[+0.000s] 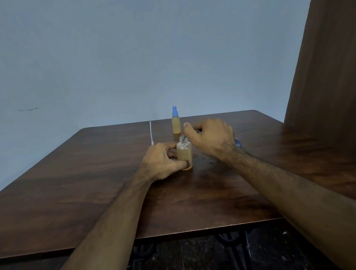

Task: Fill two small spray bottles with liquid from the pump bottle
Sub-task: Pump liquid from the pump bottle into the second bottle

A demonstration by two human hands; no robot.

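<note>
Bottle [184,153], uncapped and upright on the tabletop [94,178], sits in the left hand [161,160] grip, thumb across its base. Right hand [210,136] curls around something mostly hidden, a dark tip at the neck. Capped bottle [176,122] stands behind.

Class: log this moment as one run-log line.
left hand grips open bottle | right hand holds item at its neck | capped bottle behind

No writing, label, brand or number can be read anywhere. The two small bottles [184,152] carry no legible print.
</note>
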